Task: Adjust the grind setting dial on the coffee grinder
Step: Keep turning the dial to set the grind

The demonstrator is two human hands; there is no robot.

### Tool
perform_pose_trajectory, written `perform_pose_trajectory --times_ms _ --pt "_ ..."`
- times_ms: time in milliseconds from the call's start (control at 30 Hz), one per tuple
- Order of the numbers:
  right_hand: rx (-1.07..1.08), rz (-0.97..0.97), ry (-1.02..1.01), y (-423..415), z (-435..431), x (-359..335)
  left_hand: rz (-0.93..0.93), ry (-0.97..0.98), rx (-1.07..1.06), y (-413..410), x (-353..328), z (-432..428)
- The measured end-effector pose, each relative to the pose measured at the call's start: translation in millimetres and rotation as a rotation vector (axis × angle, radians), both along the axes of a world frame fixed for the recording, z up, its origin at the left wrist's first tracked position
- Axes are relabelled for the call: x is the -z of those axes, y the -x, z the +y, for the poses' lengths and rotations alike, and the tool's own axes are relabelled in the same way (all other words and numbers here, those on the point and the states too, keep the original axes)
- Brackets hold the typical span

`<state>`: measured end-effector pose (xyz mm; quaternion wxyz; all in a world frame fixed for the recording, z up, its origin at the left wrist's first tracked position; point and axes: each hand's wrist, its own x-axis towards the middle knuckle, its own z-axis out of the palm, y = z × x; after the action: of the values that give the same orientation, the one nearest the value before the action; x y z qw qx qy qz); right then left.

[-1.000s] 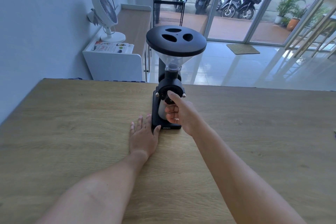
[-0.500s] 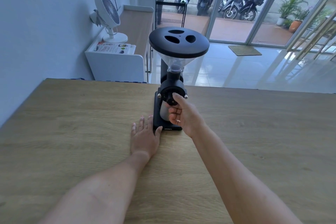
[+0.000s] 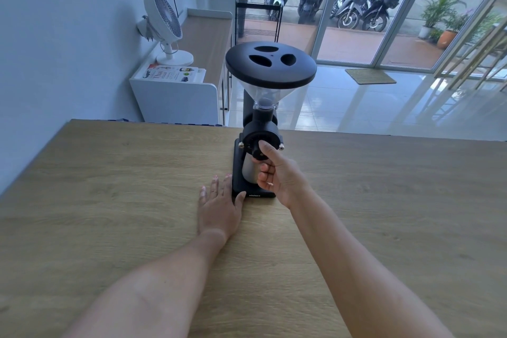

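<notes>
Grind dial (image 3: 258,147) pinched by right hand (image 3: 279,175); left hand (image 3: 219,208) flat, fingers spread (thumb against grinder base (image 3: 241,186)).

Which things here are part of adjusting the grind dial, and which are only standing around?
Part of the job:
coffee grinder
grind dial
right hand, pinching the dial
left hand, flat beside the grinder's base

Only standing around:
white fan
leaflets
black rack
</notes>
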<state>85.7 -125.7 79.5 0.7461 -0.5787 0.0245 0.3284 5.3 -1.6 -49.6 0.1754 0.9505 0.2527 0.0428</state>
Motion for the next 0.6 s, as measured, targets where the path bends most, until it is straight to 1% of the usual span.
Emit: perform_pose_trajectory --times_ms 600 --pt "-0.011 -0.009 0.041 -1.6 -1.5 -2.5 0.004 -0.001 0.001 0.2 -4.0 -2.1"
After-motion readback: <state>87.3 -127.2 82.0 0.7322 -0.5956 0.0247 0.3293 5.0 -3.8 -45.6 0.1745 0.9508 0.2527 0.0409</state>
